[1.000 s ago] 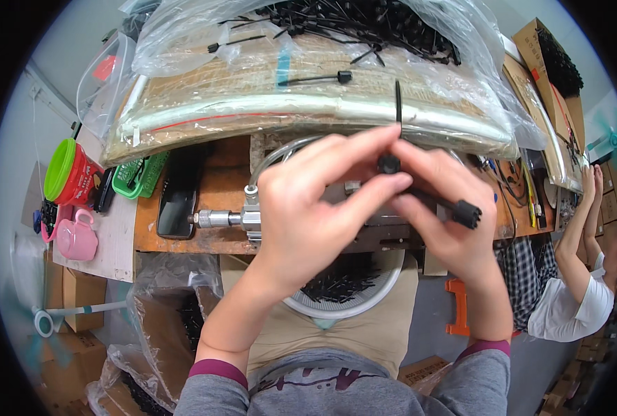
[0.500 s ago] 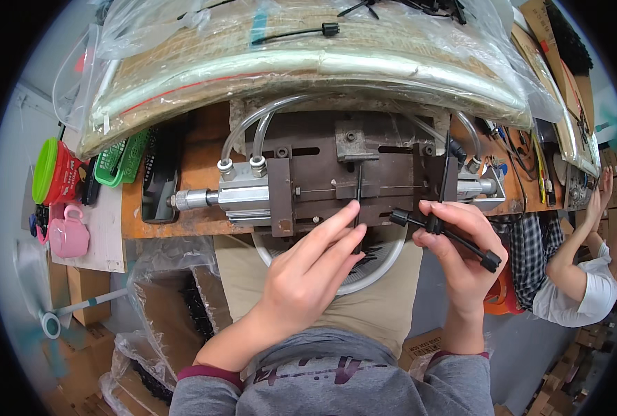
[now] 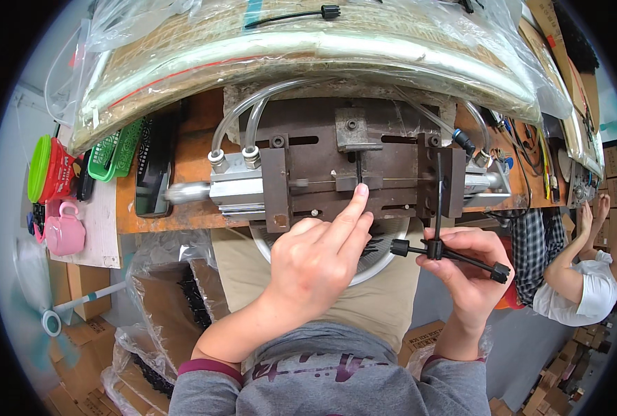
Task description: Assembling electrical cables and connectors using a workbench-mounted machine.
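At the fixture, left hand against black rod, grip unclear; right hand around three-armed black piece.

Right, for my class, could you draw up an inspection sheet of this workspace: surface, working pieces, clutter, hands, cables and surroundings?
Surface: brown bench carrying a metal jig.
Working pieces: black rod at the jig's middle; black three-armed part held apart from it.
Clutter: green basket, red tub and pink mug at left; wrapped cardboard beyond the jig.
Hands: left, index fingertip at the rod's near end, thumb hidden; right, pinching the part.
Cables: clear hoses arching over the jig; loose wires at right.
Surroundings: another person at right; fan and cartons at left.
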Demonstrator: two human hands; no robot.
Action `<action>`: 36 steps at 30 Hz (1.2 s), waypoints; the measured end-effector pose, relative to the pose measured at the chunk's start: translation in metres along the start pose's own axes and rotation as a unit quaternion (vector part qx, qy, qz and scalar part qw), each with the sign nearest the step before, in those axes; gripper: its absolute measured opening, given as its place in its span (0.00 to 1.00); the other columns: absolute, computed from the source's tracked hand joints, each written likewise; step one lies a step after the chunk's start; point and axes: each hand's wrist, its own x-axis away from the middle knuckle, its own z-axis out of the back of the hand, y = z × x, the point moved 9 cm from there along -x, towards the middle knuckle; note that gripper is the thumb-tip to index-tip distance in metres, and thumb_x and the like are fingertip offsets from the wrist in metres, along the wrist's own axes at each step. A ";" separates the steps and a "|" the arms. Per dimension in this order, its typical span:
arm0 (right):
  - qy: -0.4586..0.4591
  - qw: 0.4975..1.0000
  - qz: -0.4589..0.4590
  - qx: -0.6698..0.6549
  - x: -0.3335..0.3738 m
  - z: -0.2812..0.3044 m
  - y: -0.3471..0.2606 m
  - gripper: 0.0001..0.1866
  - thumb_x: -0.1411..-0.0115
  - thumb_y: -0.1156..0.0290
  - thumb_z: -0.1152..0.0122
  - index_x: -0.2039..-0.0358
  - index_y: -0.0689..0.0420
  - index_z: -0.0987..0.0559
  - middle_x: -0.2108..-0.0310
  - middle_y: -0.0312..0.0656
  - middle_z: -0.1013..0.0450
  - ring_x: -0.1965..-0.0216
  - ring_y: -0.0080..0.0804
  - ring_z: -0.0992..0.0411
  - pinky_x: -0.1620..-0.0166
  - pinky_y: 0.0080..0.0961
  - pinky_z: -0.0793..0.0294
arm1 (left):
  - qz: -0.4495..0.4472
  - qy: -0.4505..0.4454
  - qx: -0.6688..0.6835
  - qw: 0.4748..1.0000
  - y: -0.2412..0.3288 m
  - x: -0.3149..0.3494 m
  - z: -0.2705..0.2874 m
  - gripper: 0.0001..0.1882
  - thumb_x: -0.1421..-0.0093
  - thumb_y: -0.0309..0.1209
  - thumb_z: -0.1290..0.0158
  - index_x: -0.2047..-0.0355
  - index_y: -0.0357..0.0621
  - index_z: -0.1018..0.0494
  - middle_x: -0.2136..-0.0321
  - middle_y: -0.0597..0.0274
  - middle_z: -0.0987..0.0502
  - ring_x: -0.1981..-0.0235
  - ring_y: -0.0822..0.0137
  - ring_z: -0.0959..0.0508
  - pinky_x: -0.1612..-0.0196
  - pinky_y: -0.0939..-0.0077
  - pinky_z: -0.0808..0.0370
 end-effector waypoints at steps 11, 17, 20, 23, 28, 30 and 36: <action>-0.057 0.997 -0.029 0.044 -0.003 -0.020 -0.002 0.17 0.57 0.83 0.20 0.63 0.65 0.14 0.63 0.49 0.16 0.61 0.38 0.17 0.56 0.29 0.17 | 0.048 -0.005 0.388 0.920 -0.004 -0.003 0.026 0.23 0.47 0.21 0.33 0.49 0.36 0.19 0.59 0.52 0.17 0.62 0.58 0.16 0.60 0.71 0.18; -0.103 0.988 0.004 0.114 -0.006 -0.036 -0.008 0.16 0.54 0.84 0.23 0.62 0.64 0.12 0.62 0.48 0.15 0.60 0.38 0.16 0.56 0.29 0.17 | 0.121 0.001 0.391 0.913 -0.009 0.001 0.018 0.22 0.50 0.22 0.30 0.53 0.36 0.17 0.64 0.56 0.19 0.64 0.62 0.17 0.62 0.73 0.19; -0.106 0.988 0.006 0.116 -0.006 -0.035 -0.006 0.15 0.53 0.85 0.25 0.62 0.64 0.12 0.62 0.48 0.15 0.60 0.39 0.16 0.55 0.29 0.17 | 0.118 0.010 0.375 0.919 -0.010 0.003 0.018 0.19 0.51 0.22 0.29 0.57 0.37 0.16 0.63 0.56 0.19 0.65 0.61 0.17 0.63 0.74 0.19; -0.081 0.992 -0.001 0.097 -0.007 -0.027 -0.001 0.14 0.53 0.87 0.27 0.63 0.66 0.13 0.62 0.50 0.16 0.60 0.39 0.16 0.56 0.29 0.16 | 0.069 0.053 0.288 0.954 -0.007 0.004 0.029 0.17 0.52 0.21 0.30 0.59 0.35 0.17 0.60 0.54 0.18 0.65 0.59 0.17 0.63 0.71 0.18; 0.022 0.998 -0.057 0.016 -0.003 -0.003 0.013 0.12 0.50 0.92 0.32 0.64 0.69 0.15 0.62 0.56 0.19 0.61 0.41 0.17 0.59 0.31 0.12 | 0.012 -0.003 0.107 0.994 0.000 0.004 0.014 0.15 0.50 0.23 0.33 0.62 0.32 0.19 0.46 0.46 0.20 0.65 0.58 0.16 0.58 0.68 0.17; 0.019 0.999 -0.046 0.014 -0.003 -0.001 0.011 0.12 0.48 0.93 0.34 0.63 0.72 0.17 0.60 0.57 0.20 0.62 0.41 0.17 0.60 0.32 0.10 | 0.008 -0.035 0.044 0.998 0.002 0.004 0.003 0.17 0.53 0.24 0.31 0.61 0.34 0.19 0.46 0.48 0.20 0.61 0.58 0.15 0.57 0.70 0.18; 0.022 0.999 -0.043 0.013 0.001 0.002 0.009 0.10 0.47 0.93 0.35 0.63 0.72 0.17 0.60 0.57 0.21 0.62 0.42 0.17 0.60 0.32 0.10 | 0.013 -0.079 -0.016 0.997 0.000 0.000 -0.004 0.15 0.51 0.25 0.32 0.61 0.40 0.19 0.44 0.53 0.20 0.74 0.67 0.19 0.69 0.74 0.23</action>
